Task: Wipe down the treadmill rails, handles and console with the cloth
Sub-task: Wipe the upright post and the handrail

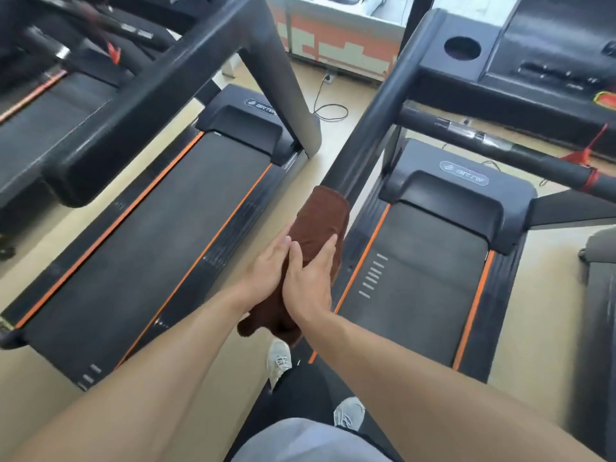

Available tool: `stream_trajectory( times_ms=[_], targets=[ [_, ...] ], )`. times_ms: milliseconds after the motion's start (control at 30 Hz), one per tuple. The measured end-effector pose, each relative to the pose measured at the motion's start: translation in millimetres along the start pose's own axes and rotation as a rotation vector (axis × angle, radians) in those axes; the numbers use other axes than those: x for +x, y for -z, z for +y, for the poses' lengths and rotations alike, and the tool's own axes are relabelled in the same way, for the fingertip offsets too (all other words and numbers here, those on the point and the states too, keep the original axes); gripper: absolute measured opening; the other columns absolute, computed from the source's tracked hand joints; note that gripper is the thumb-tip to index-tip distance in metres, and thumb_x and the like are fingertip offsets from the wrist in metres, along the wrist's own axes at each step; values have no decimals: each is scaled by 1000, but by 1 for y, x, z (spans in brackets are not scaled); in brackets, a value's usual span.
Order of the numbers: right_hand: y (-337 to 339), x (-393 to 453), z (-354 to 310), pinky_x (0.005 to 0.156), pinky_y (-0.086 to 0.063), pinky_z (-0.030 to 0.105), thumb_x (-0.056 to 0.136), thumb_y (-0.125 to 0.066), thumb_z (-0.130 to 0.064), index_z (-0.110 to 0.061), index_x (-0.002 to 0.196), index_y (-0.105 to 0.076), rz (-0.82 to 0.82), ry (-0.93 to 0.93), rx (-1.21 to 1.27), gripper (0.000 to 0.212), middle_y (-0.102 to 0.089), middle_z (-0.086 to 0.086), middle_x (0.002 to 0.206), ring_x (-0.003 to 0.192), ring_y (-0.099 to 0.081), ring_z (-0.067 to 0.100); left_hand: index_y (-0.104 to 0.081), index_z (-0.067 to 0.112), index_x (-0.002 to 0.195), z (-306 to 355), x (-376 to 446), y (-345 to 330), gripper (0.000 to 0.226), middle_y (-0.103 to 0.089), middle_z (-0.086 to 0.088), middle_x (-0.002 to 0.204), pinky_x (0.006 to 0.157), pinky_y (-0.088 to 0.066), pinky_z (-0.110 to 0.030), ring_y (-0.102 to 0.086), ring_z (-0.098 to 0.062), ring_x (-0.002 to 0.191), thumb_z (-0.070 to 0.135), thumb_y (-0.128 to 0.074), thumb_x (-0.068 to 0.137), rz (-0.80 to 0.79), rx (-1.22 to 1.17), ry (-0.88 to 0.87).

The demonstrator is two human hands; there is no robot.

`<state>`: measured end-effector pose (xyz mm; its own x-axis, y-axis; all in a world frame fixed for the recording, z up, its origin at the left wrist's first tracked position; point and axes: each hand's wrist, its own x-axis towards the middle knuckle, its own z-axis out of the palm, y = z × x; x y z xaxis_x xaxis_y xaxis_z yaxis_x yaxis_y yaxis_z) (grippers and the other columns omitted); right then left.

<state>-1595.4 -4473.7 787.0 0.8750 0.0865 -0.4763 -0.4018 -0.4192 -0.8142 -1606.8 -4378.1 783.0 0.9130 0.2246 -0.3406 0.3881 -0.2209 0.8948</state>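
Brown cloth [316, 228] on rail [376, 128] | L hand [266, 268] + R hand [310, 278] – fingers flat, pressing it

black cable [328, 108] on tan floor [336, 78]

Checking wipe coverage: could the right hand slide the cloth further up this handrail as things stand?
Probably yes: the right hand presses the brown cloth onto the handrail, and the rail above looks bare up to the console.

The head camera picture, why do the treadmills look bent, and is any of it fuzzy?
Head view: the wide-angle lens bows the straight black handrail and splays the treadmill decks outward; the top-left corner is smeared with blur; both hands, left hand and right hand, on the brown terry cloth look sharp; daylight is soft, shadows faint.
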Motion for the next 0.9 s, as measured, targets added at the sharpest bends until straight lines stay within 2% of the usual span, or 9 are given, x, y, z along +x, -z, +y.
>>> stream_trajectory(
  times_ms=[167,333,400,500,533,600,733,833,900],
  targets=[
    [-3,18,-21,126,-4,34,108,-39,-46,-25,163,8,87,4,107,76,4,-5,172,158,1,13,-37,28,156,6,32,-1,44,-37,21,155,93,-20,11,-31,10,141,28,-30,113,-43,-24,53],
    [7,78,-48,124,-16,42,107,-36,-49,-32,163,4,261,39,-68,71,3,-6,172,157,-4,13,-37,21,156,34,91,-9,45,-39,19,148,83,-23,13,-31,8,133,33,-31,112,-108,-82,116],
    [15,107,-62,122,-20,43,108,-36,-48,-34,164,0,322,56,-90,68,1,-6,172,157,-7,14,-37,20,156,47,124,-15,46,-40,15,150,92,-25,7,-33,5,133,34,-30,112,-119,-100,107],
    [29,150,-80,120,-24,45,108,-35,-47,-38,163,-3,380,62,-92,64,0,-8,172,156,-16,17,-36,22,158,63,172,-26,48,-36,11,160,119,-20,-16,-31,-1,145,37,-27,112,-158,-120,87],
    [35,163,-84,119,-25,46,108,-35,-47,-39,163,-4,389,66,-89,63,-1,-9,172,155,-19,19,-36,23,158,69,187,-30,49,-36,10,161,124,-19,-23,-32,-3,147,37,-27,112,-164,-123,75],
    [45,190,-93,120,-25,47,108,-34,-47,-40,163,-6,402,74,-91,62,-4,-9,172,155,-22,20,-36,27,158,81,215,-37,49,-37,12,161,126,-20,-30,-33,-3,146,40,-26,112,-170,-129,50],
    [60,234,-111,119,-29,50,107,-32,-52,-36,163,-9,486,14,-101,64,-22,1,167,151,-29,23,-34,35,157,103,262,-47,49,-38,16,160,125,-21,-30,-34,-1,145,44,-27,110,-213,-152,28],
    [66,255,-122,110,-39,51,104,-28,-62,-40,162,-11,539,-78,-148,65,-41,6,148,135,-45,29,-35,44,155,111,289,-53,55,-44,16,156,124,-26,-36,-40,-6,143,57,-27,102,-218,-136,6],
    [69,264,-128,103,-43,49,102,-26,-66,-42,161,-12,565,-117,-174,65,-46,7,133,125,-51,30,-33,46,155,115,304,-57,50,-43,15,157,124,-27,-35,-40,-8,143,55,-26,106,-229,-140,-21]
  ],
)
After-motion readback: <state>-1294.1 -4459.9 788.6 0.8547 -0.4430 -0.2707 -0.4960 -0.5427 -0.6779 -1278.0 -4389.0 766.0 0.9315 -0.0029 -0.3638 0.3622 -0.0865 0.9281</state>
